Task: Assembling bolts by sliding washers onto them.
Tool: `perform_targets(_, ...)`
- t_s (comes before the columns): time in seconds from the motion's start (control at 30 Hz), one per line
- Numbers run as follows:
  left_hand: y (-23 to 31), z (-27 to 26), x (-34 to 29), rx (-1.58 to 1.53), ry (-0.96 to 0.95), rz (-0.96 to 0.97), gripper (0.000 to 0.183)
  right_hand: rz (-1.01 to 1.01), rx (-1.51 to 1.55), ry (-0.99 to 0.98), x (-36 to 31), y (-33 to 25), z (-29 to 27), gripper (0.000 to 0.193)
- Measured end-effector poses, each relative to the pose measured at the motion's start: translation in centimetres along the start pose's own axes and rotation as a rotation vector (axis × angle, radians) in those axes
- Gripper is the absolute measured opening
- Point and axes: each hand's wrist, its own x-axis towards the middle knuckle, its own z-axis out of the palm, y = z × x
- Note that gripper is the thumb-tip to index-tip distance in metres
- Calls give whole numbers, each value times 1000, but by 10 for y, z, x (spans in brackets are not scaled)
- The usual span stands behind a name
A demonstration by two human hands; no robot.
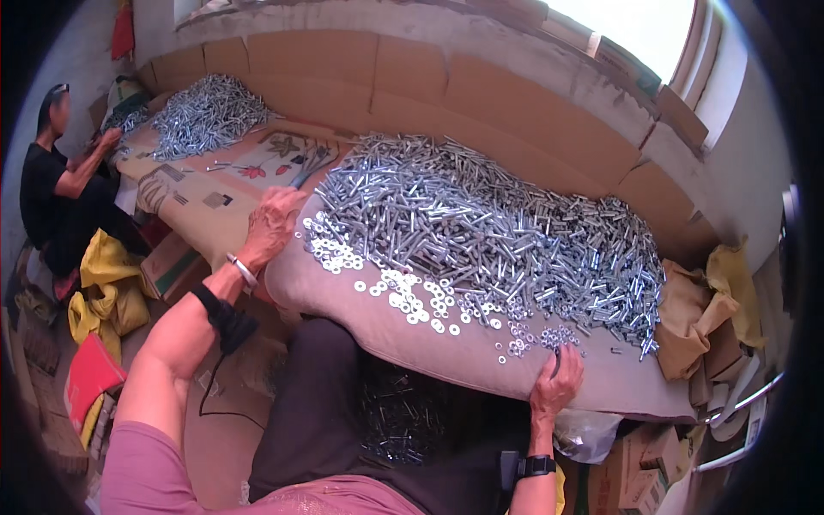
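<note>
Two big heaps of bolts show: one near heap [446,215] on the brown cushion [455,365], and one far heap [206,120] on the flowered cover [193,199]. Each heap has too many bolts to count. Along the front of the near heap lie many flat rings [409,302], and to their right is one small bunch of nuts [562,337]. One other person [43,202] sits far off on the left. The left arm reaches up and forward with its elbow bent, and the left hand [276,221] is by the left end of the near heap, with its back up. Its fingers are curled; I cannot tell if they pinch anything. The right arm comes up from the bottom, and the right hand [558,384] is at the cushion's front edge, just beside the nuts. Its fingers are bent too, but I cannot tell what they hold.
</note>
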Motion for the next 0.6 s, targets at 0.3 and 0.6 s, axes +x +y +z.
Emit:
perform_targets(0.3, -31, 38, 55, 356, -227, 300, 54, -8, -16, -34, 1, 0, -2, 27)
perform_targets(0.6, -44, 66, 83, 363, -309, 420, 50, -5, -7, -50, 5, -5, -3, 26)
